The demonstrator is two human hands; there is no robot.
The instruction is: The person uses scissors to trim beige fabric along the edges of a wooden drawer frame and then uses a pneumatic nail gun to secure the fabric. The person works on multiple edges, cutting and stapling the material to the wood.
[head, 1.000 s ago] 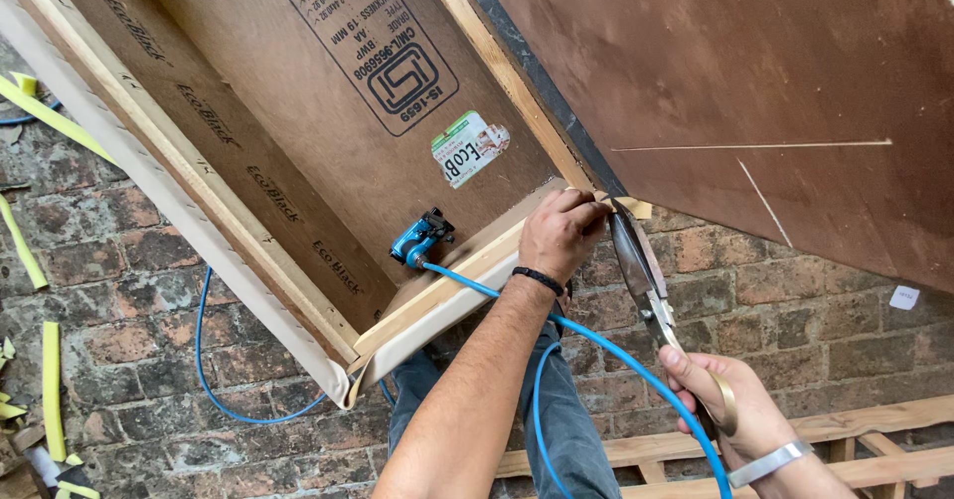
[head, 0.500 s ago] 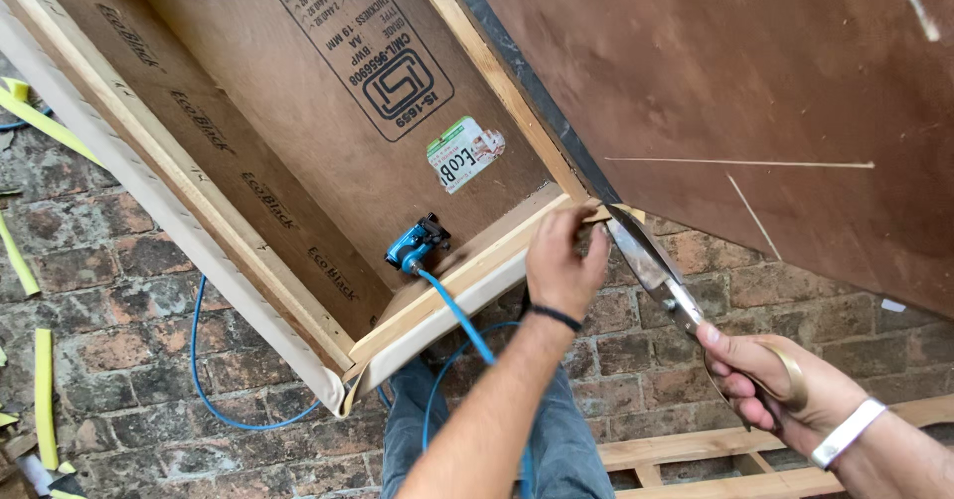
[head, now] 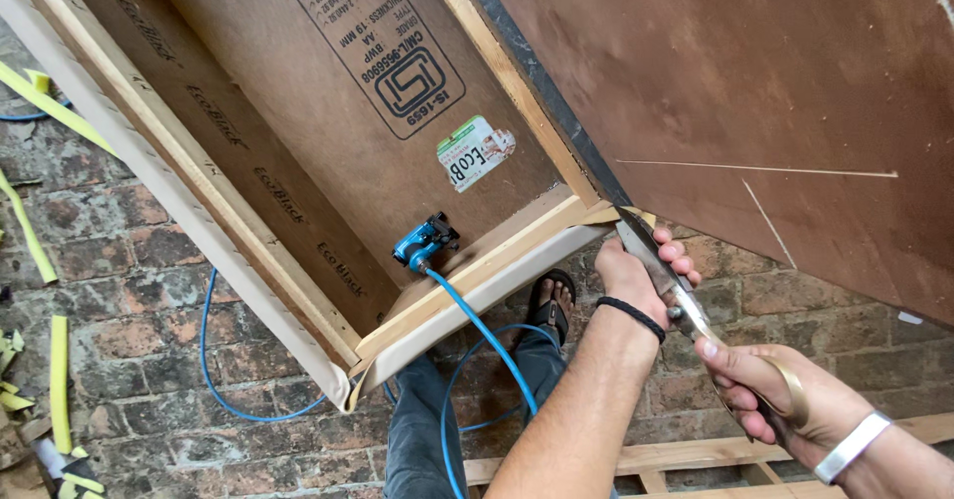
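Scissors with long steel blades and brass-coloured handles sit in the right hand, whose fingers are curled tight through the handle loops. The blade tips point up at the corner of a wooden frame, where pale fabric wraps the lower rail. The left hand is closed around that fabric-covered corner, just beside the blades and touching them, with a black band on its wrist. A silver bracelet circles the right wrist. Inside the frame, against the plywood backing, lies a blue air tool; its blue hose runs down over the rail and loops across the brick floor. Yellow strips lie scattered at the left. A sandalled foot shows under the frame.
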